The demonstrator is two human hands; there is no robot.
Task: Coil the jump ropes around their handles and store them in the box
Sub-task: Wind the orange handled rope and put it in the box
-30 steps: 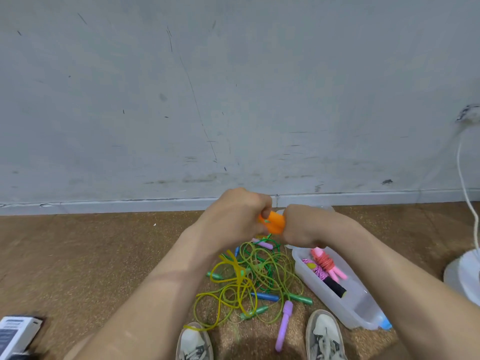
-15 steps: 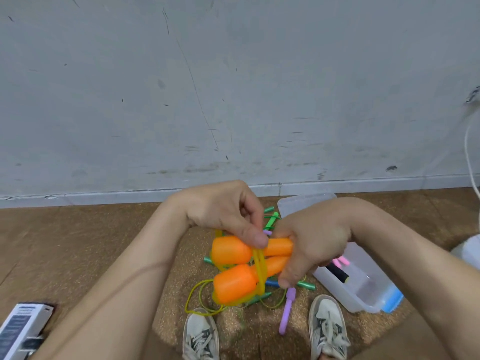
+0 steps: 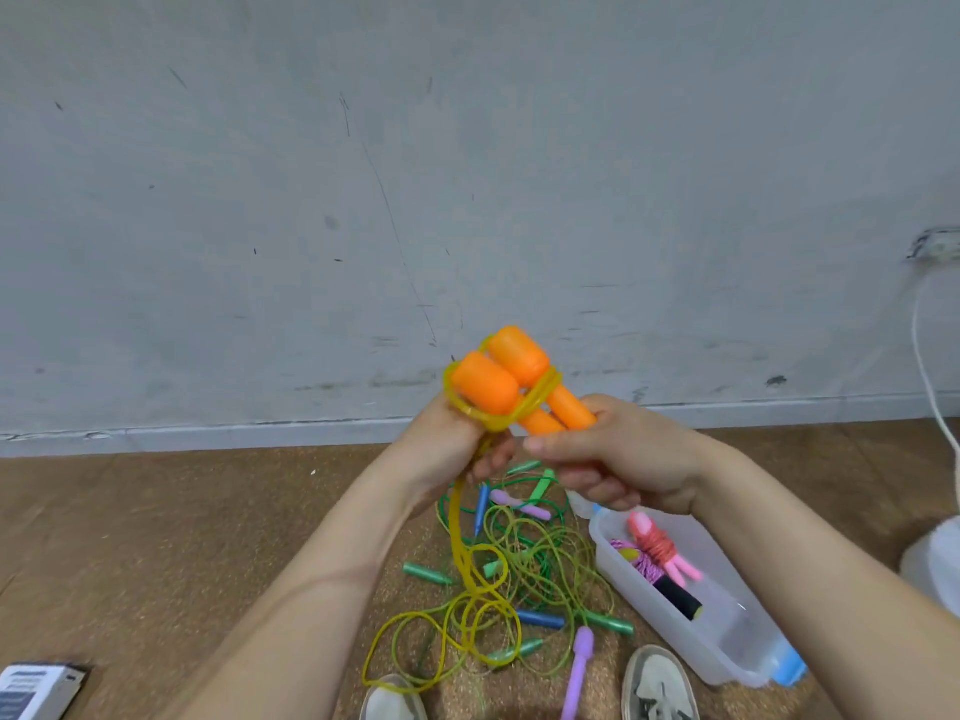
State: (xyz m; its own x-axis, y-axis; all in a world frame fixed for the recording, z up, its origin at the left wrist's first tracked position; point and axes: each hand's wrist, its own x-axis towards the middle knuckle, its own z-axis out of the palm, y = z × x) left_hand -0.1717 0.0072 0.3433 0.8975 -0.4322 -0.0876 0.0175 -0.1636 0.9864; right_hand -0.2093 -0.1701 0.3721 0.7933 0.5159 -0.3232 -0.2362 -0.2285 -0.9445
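**Orange-handled jump rope held above the floor, cord partly wound**

The two orange handles (image 3: 501,379) are held side by side above the floor (image 3: 156,537), thick ends up and tilted toward the wall (image 3: 467,174). The right hand (image 3: 628,465) is clamped round their narrow lower ends, thumb across the front. The yellow rope (image 3: 535,397) runs in several turns round both handles just below the thick ends. The left hand (image 3: 447,454), fingers curled, grips this rope beside the turns. From there the rope hangs down to loose loops on the floor.

The loops join a tangle of green and yellow ropes (image 3: 540,558) between the forearms, with green, blue and purple handles lying in it. Two shoes (image 3: 660,683) show at the bottom edge.

The clear box (image 3: 727,641) stands on the floor just right of the tangle, under the right forearm. Inside lie a pink bundle (image 3: 657,550) wound with red cord and a black-handled bundle (image 3: 675,595) wound with pink cord, touching each other.

A white cable (image 3: 930,387) hangs down the wall at far right.
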